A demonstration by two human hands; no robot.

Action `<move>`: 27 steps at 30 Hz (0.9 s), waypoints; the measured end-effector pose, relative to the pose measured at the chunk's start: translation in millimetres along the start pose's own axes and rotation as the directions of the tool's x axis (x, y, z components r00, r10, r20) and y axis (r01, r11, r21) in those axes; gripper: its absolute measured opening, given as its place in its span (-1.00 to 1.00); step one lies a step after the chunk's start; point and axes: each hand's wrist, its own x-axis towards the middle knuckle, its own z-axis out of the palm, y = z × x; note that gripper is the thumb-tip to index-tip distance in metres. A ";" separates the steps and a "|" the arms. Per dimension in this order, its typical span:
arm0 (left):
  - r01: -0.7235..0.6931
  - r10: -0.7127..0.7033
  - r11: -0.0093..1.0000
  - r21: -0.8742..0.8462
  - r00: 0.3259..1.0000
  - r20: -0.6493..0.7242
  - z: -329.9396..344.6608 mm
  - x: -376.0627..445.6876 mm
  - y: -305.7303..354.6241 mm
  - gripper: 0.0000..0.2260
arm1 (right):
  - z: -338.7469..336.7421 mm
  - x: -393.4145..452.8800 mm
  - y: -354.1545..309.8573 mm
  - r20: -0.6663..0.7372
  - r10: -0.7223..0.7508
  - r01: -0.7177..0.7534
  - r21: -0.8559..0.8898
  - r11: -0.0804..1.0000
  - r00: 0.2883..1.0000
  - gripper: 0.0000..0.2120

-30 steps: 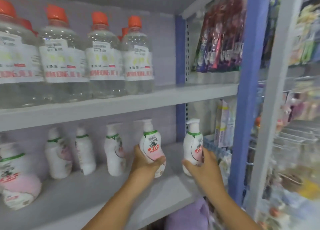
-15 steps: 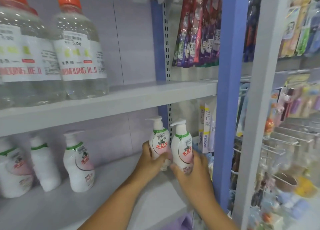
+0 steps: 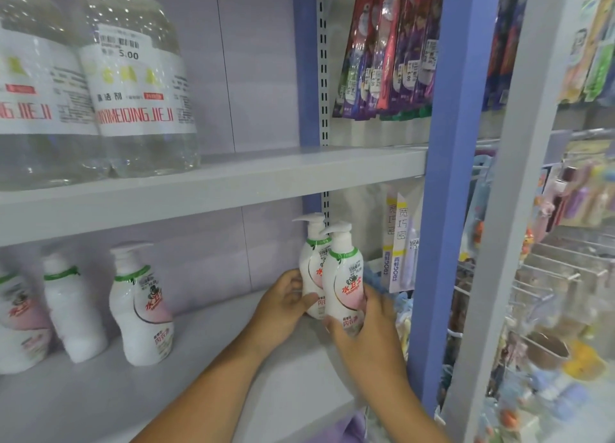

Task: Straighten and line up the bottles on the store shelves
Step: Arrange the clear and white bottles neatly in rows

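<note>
Two white pump bottles with green collars stand at the right end of the lower shelf (image 3: 206,369), one behind the other. My left hand (image 3: 283,306) grips the rear bottle (image 3: 311,269) from the left. My right hand (image 3: 366,329) grips the front bottle (image 3: 342,282) low on its body. More of the same bottles stand further left, among them a labelled one (image 3: 141,306) and a plain-backed one (image 3: 71,312). On the upper shelf stand large clear bottles (image 3: 136,86) with white labels.
A blue upright post (image 3: 446,176) bounds the shelf on the right. Packets hang behind it (image 3: 389,49), and small boxes (image 3: 397,239) stand beside the held bottles. A wire rack with hanging goods (image 3: 559,276) fills the right side.
Both hands carried their bottles rightward and back to the shelf's right end. The two bottles went from apart to close together, one behind the other. The view has turned right.
</note>
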 end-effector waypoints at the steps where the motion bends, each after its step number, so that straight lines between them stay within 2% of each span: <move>1: 0.003 -0.003 1.000 -0.002 1.000 0.003 1.3 0.7 0.2 -0.69 | 0.0 0.2 -0.4 0.001 -0.001 0.001 -0.013 1.000 1.000 -0.27; 16: 0.008 -0.008 1.000 0.024 1.000 -0.003 4.2 -3.1 2.0 -0.71 | 4.3 2.2 -2.7 0.050 0.041 -0.036 -0.092 0.995 0.998 -0.22; 19: 0.017 -0.015 0.999 0.040 0.998 -0.056 4.4 -13.1 10.4 -0.73 | -6.3 -6.6 -5.6 -0.067 0.004 -0.005 -0.024 1.000 0.998 -0.26; 21: 0.066 -0.059 0.997 0.046 0.987 -0.152 -3.2 -24.9 17.6 -0.76 | -11.0 -23.0 -11.3 -0.215 -0.138 0.143 0.005 0.990 0.967 -0.43; 22: 0.088 -0.077 0.995 0.046 0.976 -0.204 -10.7 -33.2 22.4 -0.79 | -9.9 -33.1 -17.2 -0.245 -0.195 0.206 0.019 0.978 0.950 -0.52; 24: 0.078 -0.069 0.997 0.019 0.947 -0.315 -37.1 -53.3 31.3 -0.85 | 0.7 -47.1 -38.0 -0.131 -0.233 0.249 0.130 0.960 0.964 -0.65; 26: 0.029 -0.021 1.000 0.012 0.909 -0.417 -75.0 -81.3 38.5 -0.82 | 21.1 -50.9 -65.4 0.115 -0.208 0.166 0.301 0.939 0.971 -0.67; 27: 0.002 0.014 0.999 0.033 0.877 -0.480 -96.8 -96.0 41.3 -0.81 | 34.5 -50.1 -78.4 0.232 -0.194 0.107 0.343 0.933 0.953 -0.65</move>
